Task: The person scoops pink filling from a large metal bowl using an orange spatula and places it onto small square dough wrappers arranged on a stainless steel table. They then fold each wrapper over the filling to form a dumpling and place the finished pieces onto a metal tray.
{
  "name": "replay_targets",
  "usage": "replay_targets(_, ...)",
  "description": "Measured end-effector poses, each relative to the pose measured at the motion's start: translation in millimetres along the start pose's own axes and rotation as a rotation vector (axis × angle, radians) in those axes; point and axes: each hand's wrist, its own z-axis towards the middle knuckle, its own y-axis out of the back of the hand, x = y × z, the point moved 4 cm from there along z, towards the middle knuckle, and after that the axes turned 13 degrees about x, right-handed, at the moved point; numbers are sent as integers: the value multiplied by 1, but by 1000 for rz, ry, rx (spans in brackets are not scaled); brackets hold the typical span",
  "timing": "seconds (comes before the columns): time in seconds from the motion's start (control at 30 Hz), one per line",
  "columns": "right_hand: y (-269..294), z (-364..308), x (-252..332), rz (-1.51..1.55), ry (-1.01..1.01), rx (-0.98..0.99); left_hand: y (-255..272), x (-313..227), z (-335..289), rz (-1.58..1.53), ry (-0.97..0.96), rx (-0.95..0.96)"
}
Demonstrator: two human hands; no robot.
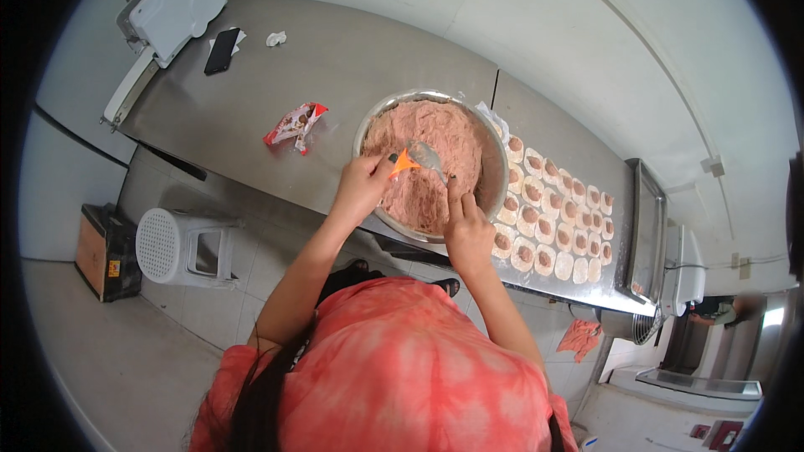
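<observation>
Left hand [366, 187] gripped orange-handled spatula [425, 156] over pink mince [419, 123] in steel bowl [496, 180]; right hand [469, 238] bent at blade tip, whether pinching I couldn't tell. Judged small, even scoops best, rims of dough wrappers [564, 266] kept bare.

On the bench [243, 117] we count one metal bowl [496, 188] by the near edge and one orange-and-grey utensil [407, 161], with one left hand [362, 187] and one right hand [469, 236]. Toward the right end we distinguish four rows of dough rounds [564, 267], too crowded for a sure total; three along the near edge are bare. We note one tray [661, 201] at the right edge and one phone [221, 51] near the far left corner.
</observation>
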Motion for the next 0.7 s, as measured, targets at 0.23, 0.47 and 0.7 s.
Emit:
replay_targets(0.23,-22,3,-43,757,-196,67,6,-18,0,229,-116,-55)
replay_targets(0.47,-32,-5,-14,2182,-702,629,1,-12,4,59,-46,21)
replay_targets(0.7,-28,2,-12,2319,-656,519,9,18,8,-218,30,-71)
